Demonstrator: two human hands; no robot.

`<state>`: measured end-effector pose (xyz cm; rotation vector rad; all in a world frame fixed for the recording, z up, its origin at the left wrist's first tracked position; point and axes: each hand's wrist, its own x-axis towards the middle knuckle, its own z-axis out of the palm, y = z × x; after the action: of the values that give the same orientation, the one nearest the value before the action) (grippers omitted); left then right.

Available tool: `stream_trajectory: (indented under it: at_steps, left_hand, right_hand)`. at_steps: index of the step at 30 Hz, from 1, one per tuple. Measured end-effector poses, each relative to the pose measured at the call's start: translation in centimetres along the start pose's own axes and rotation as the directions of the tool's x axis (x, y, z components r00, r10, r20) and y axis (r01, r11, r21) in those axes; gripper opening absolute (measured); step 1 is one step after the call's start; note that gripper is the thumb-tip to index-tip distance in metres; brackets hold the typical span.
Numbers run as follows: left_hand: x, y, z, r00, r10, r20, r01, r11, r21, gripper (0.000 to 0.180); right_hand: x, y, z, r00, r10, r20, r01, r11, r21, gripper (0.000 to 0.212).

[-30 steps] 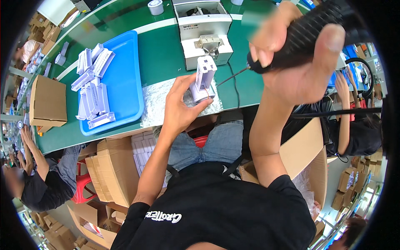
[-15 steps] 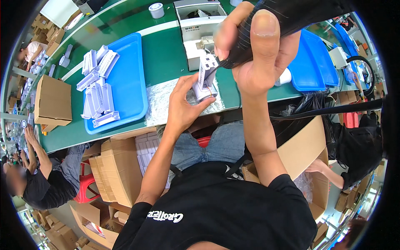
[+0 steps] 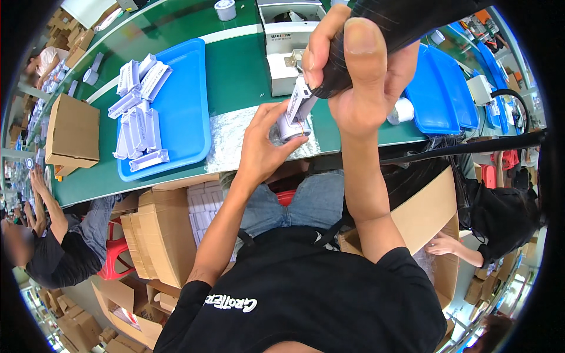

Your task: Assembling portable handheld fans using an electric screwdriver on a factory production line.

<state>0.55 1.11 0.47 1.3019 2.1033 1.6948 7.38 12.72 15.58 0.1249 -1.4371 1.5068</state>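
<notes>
My left hand is wrapped round the round base of a white plastic fitting, thumb at the near side and fingers at the far side. A flat upright piece with printing rises from that base, and a thin orange wire shows near its lower edge. My right hand grips a thick black electric screwdriver, its thumb lying along the body. The tapered tip points down at the top of the upright piece; whether it touches a screw there is hidden. Beneath lies a silvery, scuffed sheet on the green bench.
Left of my hands, a blue tray holds several white plastic housings. A cardboard box stands beyond it. A white-grey machine is behind the work. To the right are a white roll and another blue tray. Co-workers sit both sides.
The whole view has shifted slightly. Both hands keep their grips, with the screwdriver tip still at the top of the fitting. At the right, a co-worker's hand has moved slightly at the open carton.
</notes>
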Motion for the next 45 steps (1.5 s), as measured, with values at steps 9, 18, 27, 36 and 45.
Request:
stream_trajectory:
  at_steps: [9, 18, 27, 36, 45]
  left_hand:
    - [-0.3, 0.3, -0.3, 1.000, 0.018, 0.026, -0.019, 0.999, 0.030, 0.070]
    - [0.2, -0.6, -1.1, 0.997, 0.057, 0.060, -0.054, 0.997, -0.046, 0.068]
    - [2.2, 4.9, -8.9, 0.893, -0.038, 0.449, 0.105, 0.986, -0.126, 0.084]
    - [21.6, -5.9, -23.6, 0.981, -0.106, 0.162, 0.034, 0.918, 0.396, 0.072]
    - [34.4, -23.9, -29.6, 0.967, -0.237, -0.090, 0.205, 0.524, 0.827, 0.068]
  right_hand:
    - [0.7, -0.4, -3.9, 0.964, -0.215, 0.155, 0.212, 0.977, 0.036, 0.069]
    - [-2.1, 2.8, -9.7, 0.988, 0.075, -0.136, -0.111, 0.954, -0.279, 0.036]
    - [-9.4, 9.6, -14.5, 0.920, 0.191, -0.343, -0.352, 0.788, -0.505, 0.012]
    - [-10.4, 9.1, -13.5, 0.952, 0.047, -0.304, -0.279, 0.551, -0.787, 0.013]
    - [-10.7, 9.6, -13.2, 0.930, 0.020, -0.367, -0.312, 0.572, -0.758, 0.012]
